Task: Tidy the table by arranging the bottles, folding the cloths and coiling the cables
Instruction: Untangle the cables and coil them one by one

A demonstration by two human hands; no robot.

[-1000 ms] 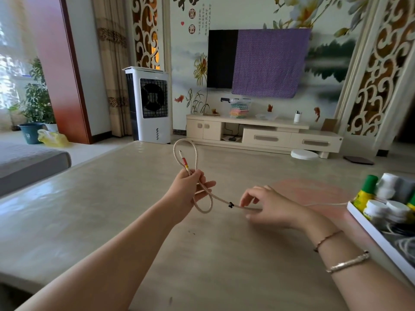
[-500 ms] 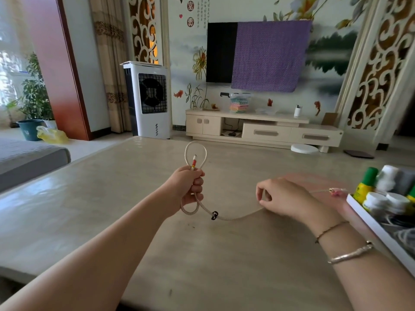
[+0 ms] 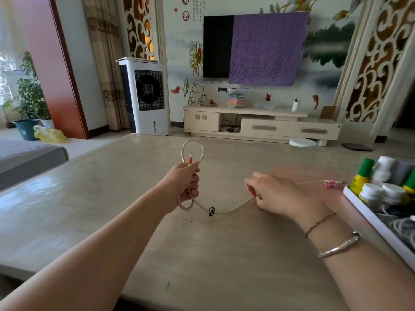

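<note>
Over the table (image 3: 112,198), left hand (image 3: 185,182) grips looped cable (image 3: 224,212) — right hand (image 3: 272,194) pinches it.

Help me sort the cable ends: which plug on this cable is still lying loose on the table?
The pink plug, on the table beside the white tray. The red-and-white plug sticks up from the left hand, inside the loop.

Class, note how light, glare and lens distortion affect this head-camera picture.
Head view: daylight from the window overexposes the left edge; a soft sheen lies on the table; the wide lens bends the door frame; the bottles at the right edge look slightly soft.
</note>
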